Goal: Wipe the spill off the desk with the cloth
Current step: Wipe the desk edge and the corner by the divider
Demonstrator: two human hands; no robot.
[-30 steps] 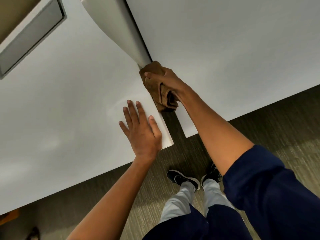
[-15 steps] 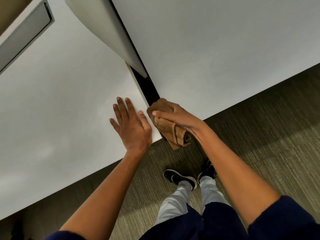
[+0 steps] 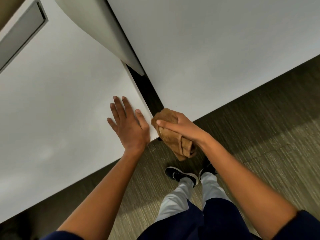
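The left hand (image 3: 129, 125) lies flat on the white bench (image 3: 57, 104) near its front corner, fingers (image 3: 119, 106) straight and slightly spread, holding nothing. The right hand (image 3: 180, 126) grips a bunched brown cloth (image 3: 174, 144), its fingers wrapped round the wad and the thumb laid across it. The cloth sits at the mouth of the dark gap (image 3: 147, 90) between this bench and the neighbouring white bench (image 3: 207, 49), touching the left bench's corner edge, its loose end hanging over the carpet (image 3: 259, 135). No spill can be made out on either bench.
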